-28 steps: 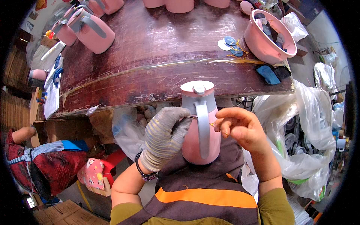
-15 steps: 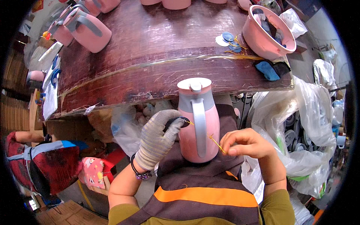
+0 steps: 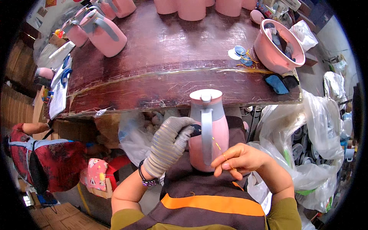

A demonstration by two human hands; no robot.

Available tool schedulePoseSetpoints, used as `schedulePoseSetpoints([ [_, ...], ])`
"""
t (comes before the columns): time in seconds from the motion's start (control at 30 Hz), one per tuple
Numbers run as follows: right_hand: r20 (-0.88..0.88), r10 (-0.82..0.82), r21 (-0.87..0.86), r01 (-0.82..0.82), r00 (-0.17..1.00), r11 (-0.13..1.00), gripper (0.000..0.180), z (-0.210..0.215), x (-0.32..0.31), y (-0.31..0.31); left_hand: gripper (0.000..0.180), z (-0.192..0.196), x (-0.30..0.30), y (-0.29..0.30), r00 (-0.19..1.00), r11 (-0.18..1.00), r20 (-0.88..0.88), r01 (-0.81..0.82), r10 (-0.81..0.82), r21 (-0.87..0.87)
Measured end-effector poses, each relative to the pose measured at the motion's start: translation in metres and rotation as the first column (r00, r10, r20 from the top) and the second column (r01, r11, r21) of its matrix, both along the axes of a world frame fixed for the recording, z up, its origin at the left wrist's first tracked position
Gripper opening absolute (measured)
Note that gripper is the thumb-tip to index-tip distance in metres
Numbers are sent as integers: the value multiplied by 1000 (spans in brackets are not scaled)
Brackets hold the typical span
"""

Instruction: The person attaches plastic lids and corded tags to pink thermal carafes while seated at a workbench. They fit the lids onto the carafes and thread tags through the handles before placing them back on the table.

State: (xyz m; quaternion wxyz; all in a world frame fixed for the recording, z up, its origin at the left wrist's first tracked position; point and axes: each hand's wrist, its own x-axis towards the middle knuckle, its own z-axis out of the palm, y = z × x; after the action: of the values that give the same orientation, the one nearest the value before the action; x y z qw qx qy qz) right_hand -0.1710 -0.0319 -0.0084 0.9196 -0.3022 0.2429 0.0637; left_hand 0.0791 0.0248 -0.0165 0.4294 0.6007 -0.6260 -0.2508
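A pink insulated jug [image 3: 221, 134] with a grey collar, white lid and grey handle [image 3: 207, 138] stands upright on my lap, handle toward me. My left hand [image 3: 167, 143], in a grey striped glove, is closed on a small dark hang tag [image 3: 196, 130] beside the handle. A thin yellow string [image 3: 217, 145] runs from near the tag, across the handle's right side, to my bare right hand [image 3: 242, 159]. The thumb and fingers of that hand are pinched on the string, low by the jug's right side.
The dark red table [image 3: 153, 84] lies ahead, with more pink jugs [image 3: 105, 36] on it. Round tags [image 3: 247, 60] with yellow strings lie near a pink basin [image 3: 278, 61]. A plastic bag [image 3: 318, 145] of grey parts stands right; another person [image 3: 46, 161] is at left.
My right hand has moved lower and closer to the jug, still holding the string. The tag in my left hand has turned and shows less of its face. The whole view has shifted slightly.
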Motion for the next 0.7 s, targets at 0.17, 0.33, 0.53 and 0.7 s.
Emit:
schedulePoseSetpoints([
  [0.17, 219, -362, -788, 384, 906, 482, 55, 18, 27, -4, 24, 13, -6, 1, 981, 982, 178, 101, -72, -158],
  [0.33, 255, -255, -942, 180, 933, -283, 47, 9, 58, 1, 24, 31, -13, 4, 988, 988, 64, 141, -137, -58],
  [0.53, 295, -275, -884, 152, 915, -442, 35, 12, 60, 3, 17, 27, -19, 3, 999, 998, -44, -6, 3, -62],
  [0.7, 145, -793, -221, 800, 592, 557, 21, -29, 48, -10, 15, 14, -15, 6, 778, 963, -593, -57, 207, 262],
])
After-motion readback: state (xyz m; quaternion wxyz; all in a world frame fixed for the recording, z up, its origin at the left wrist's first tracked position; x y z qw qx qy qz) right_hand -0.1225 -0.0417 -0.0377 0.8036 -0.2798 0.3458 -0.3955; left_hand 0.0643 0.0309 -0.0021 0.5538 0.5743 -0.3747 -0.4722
